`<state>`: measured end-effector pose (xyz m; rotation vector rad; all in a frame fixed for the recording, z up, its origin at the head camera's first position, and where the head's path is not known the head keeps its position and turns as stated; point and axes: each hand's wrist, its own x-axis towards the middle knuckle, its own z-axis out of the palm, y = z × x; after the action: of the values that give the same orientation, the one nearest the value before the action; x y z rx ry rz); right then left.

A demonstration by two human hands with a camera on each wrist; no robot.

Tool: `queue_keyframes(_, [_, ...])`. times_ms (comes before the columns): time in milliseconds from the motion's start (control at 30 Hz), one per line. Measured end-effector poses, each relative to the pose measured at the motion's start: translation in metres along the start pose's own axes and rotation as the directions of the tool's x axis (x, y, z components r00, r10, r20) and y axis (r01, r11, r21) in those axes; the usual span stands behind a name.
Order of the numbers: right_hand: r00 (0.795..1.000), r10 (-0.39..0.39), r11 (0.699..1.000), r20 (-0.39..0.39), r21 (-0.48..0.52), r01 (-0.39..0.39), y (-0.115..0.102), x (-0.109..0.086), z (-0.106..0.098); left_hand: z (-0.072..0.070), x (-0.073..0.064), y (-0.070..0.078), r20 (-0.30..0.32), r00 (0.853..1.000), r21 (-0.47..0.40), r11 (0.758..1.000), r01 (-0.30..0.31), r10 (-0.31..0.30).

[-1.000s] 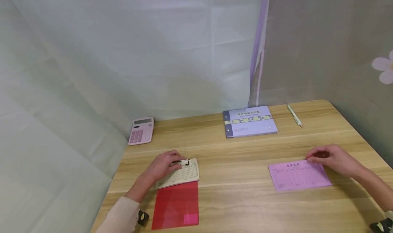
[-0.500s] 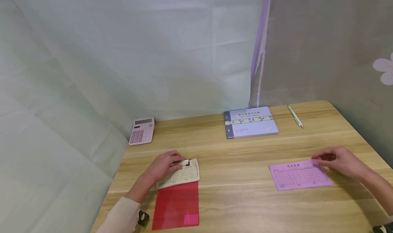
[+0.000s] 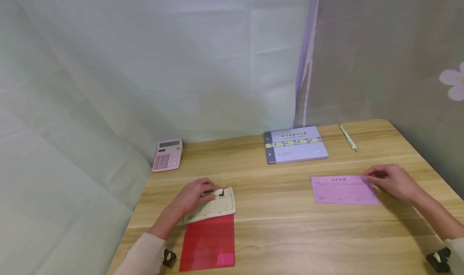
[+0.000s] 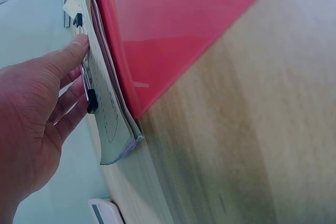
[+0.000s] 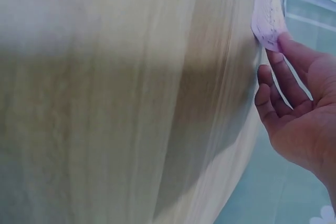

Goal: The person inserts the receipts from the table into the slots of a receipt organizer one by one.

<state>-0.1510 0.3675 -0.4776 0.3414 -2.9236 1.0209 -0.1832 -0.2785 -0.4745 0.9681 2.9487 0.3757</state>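
In the head view my left hand rests at the top of a stack of cream printed forms, which lies over a red plastic folder. Its thumb and fingers grip a metal clip with black ends, seen in the left wrist view; the far fingertips are partly hidden. Over on the right, my right hand pinches the upper right corner of a pink printed form between thumb and forefinger. Its other fingers curl loosely below the slip in the right wrist view.
A pink calculator sits at the back left corner of the wooden table. Along the back edge lie a lilac account book and a pale green pen. Fabric curtains hang behind the table.
My right hand has carried the pink form away from me and a little to the left, and the form now lies straighter. The left hand, clip and cream forms have stayed put.
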Motion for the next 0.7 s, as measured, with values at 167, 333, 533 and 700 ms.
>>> queue_keyframes(167, [0.999,0.045,0.999,0.010,-0.020,-0.044,-0.0018,0.0035,0.0005,0.0003,-0.0012,0.0004,-0.002,1.000,-0.004,1.000,-0.001,0.001])
queue_keyframes(333, [0.993,0.111,0.993,0.040,-0.036,-0.110,-0.0031,0.0022,0.0000,-0.0001,-0.0017,0.0008,-0.007,1.000,0.001,1.000,0.001,-0.001])
queue_keyframes(533, [0.996,0.082,0.996,0.046,-0.036,-0.080,-0.0033,0.0020,-0.0001,-0.0021,-0.0017,0.0018,0.000,1.000,-0.001,1.000,0.003,-0.003])
queue_keyframes(700, [0.997,0.066,0.997,0.050,0.034,-0.067,-0.0059,0.0058,-0.0030,-0.0041,-0.0016,0.0021,0.013,1.000,0.003,1.000,-0.015,0.015])
